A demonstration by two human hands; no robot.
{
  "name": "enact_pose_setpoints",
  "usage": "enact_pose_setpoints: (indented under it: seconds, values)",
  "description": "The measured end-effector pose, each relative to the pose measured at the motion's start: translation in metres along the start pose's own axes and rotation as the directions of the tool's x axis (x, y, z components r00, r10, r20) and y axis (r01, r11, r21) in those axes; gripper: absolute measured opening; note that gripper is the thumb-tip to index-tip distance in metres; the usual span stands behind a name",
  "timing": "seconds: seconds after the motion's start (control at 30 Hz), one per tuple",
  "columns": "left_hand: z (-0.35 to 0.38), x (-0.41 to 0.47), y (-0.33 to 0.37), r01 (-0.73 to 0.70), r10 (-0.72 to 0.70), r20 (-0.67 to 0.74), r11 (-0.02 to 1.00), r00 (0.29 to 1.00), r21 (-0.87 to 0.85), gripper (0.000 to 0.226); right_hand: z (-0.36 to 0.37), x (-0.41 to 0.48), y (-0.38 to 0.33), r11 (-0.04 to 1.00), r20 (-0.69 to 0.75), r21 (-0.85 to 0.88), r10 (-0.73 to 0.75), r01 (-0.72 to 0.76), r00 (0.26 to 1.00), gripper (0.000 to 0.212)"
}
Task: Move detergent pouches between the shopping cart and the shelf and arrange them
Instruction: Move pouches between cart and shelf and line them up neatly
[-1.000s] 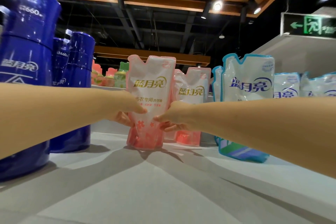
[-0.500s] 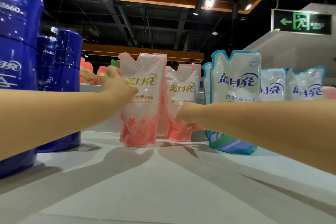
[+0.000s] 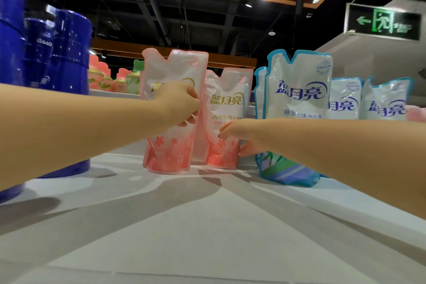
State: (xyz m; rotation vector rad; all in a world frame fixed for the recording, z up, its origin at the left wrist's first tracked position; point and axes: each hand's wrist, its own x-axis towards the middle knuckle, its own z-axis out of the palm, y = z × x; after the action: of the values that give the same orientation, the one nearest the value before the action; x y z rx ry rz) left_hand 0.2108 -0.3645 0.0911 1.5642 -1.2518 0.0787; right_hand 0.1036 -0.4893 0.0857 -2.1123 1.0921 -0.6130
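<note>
1. Head view: the front pink pouch (image 3: 170, 145) stands upright on the white shelf (image 3: 207, 226). The left hand (image 3: 179, 104) pinches its right edge at mid-height.
2. Just right of it and slightly behind stands a second pink pouch (image 3: 227, 104). The right hand (image 3: 239, 134) curls round its lower part.
3. Both pouches look shelved, and only straightening seems left. No cart shows.
4. Further right a blue pouch (image 3: 297, 99) stands close, and dark blue bottles (image 3: 69, 53) stand to the left. Bare shelf in front gives room.

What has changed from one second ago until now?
The right hand let go of the front pink pouch and now grips the rear pink pouch low down. The left hand moved up the front pink pouch. The blue pouches stayed in place.
</note>
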Motion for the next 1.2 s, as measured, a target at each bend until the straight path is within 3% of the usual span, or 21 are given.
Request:
enact_pose_setpoints:
  seconds: [0.27,0.43,0.57,0.7,0.83,1.03,1.2]
  values:
    - [0.002,-0.003,-0.007,0.01,-0.011,0.03,0.999,0.999,0.034,0.018,0.006,0.021,0.007,1.0,-0.011,-0.006,0.028,-0.028,1.0,0.061]
    - [-0.002,-0.005,-0.006,0.026,-0.028,0.044,0.999,0.999,0.046,0.018,0.006,0.012,0.002,0.997,0.002,0.068,0.045,-0.045,0.999,0.064]
    - [-0.004,-0.009,0.005,0.023,-0.026,0.05,0.998,0.998,0.064,0.017,-0.008,-0.013,-0.016,0.985,-0.074,0.173,0.014,-0.001,0.997,0.07]
    - [-0.004,-0.018,0.025,0.007,-0.012,0.063,0.997,0.998,0.077,0.018,-0.024,-0.048,-0.027,0.983,-0.129,0.167,-0.061,0.082,0.99,0.064]
    - [0.001,-0.035,0.05,-0.001,-0.007,0.092,0.996,0.996,0.086,0.012,-0.035,-0.083,-0.02,0.987,-0.141,0.076,-0.13,0.142,0.981,0.045]
    - [0.01,-0.074,0.088,0.026,-0.04,0.118,0.992,0.992,0.123,0.014,-0.071,-0.139,-0.001,0.99,-0.227,-0.039,-0.142,0.136,0.964,0.033]
    - [0.015,-0.11,0.113,0.009,-0.017,0.075,0.994,0.997,0.109,0.012,-0.096,-0.184,0.019,0.98,-0.272,0.081,-0.155,0.184,0.95,0.03]
